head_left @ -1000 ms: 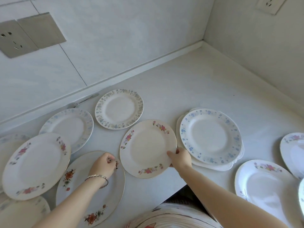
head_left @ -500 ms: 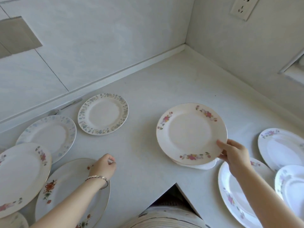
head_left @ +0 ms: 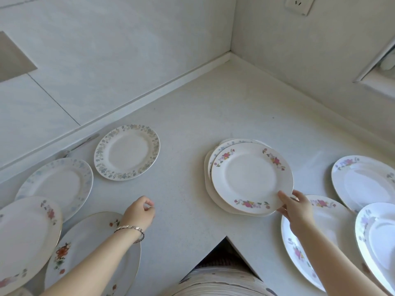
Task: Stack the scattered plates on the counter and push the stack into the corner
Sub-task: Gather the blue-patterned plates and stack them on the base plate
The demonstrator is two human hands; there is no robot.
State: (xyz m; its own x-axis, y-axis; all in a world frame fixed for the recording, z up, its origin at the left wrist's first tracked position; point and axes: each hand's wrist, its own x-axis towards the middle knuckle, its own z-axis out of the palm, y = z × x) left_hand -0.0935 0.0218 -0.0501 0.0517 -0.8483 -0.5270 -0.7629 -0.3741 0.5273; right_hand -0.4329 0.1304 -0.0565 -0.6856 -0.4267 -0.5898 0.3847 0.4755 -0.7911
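A plate with pink flowers lies on top of a small stack in the middle of the counter, shifted toward the front right of the plates below. My right hand grips its near rim, thumb on top. My left hand hovers over bare counter with curled fingers and holds nothing, just past the rim of an orange-flowered plate. Loose plates lie on the left: a leaf-rimmed one, a blue-rimmed one and a pink-flowered one.
Three more plates lie on the right, the first partly under my right arm. The wall corner is beyond the stack, with bare counter between. A metal utensil lies along the back wall. The counter's front edge has a notch.
My right hand carried the pink-flowered plate to the right and set it on the stack over the blue-rimmed plate. My left hand came off the orange-flowered plate's rim.
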